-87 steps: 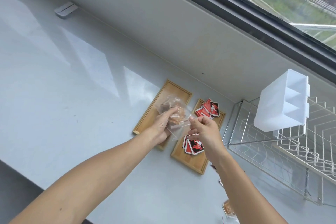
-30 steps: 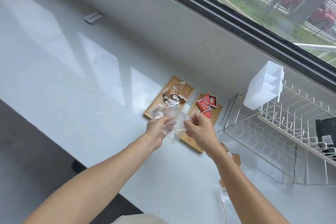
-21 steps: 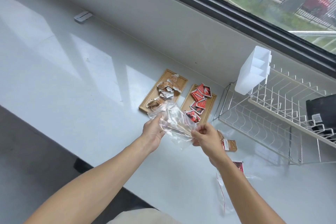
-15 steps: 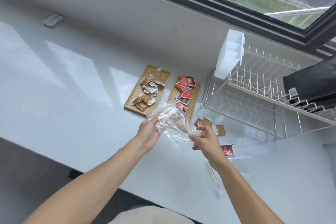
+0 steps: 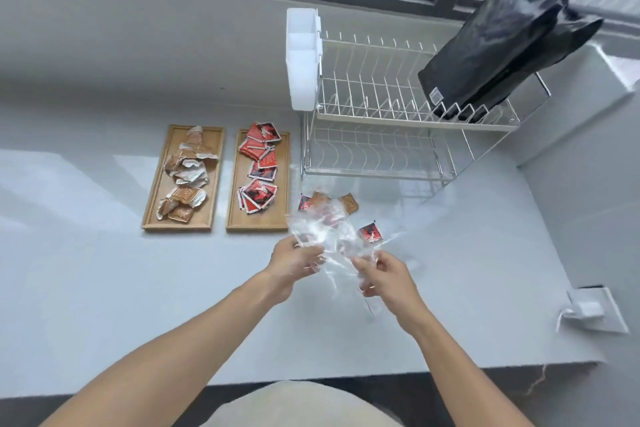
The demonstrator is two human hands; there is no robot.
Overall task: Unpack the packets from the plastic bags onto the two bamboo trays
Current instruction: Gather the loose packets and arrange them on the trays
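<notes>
Both my hands hold a crumpled clear plastic bag (image 5: 329,236) above the counter, right of the trays. My left hand (image 5: 292,263) grips its left side and my right hand (image 5: 384,276) its lower right. The left bamboo tray (image 5: 152,215) carries several brown packets (image 5: 185,177). The right bamboo tray (image 5: 258,224) carries several red packets (image 5: 259,170). Loose on the counter behind the bag lie a red packet (image 5: 370,231), brown packets (image 5: 349,203) and another red packet (image 5: 304,202), partly hidden by the plastic.
A white wire dish rack (image 5: 381,135) stands right of the trays, with a white plastic holder (image 5: 301,59) on its left end and black bags (image 5: 498,45) on top. A wall socket with a plug (image 5: 588,312) sits at the right. The counter's front edge runs below my arms.
The brown packets went from the bag onto the left tray. My hands carried the bag down and right, away from the trays. The view swung right, showing the whole rack.
</notes>
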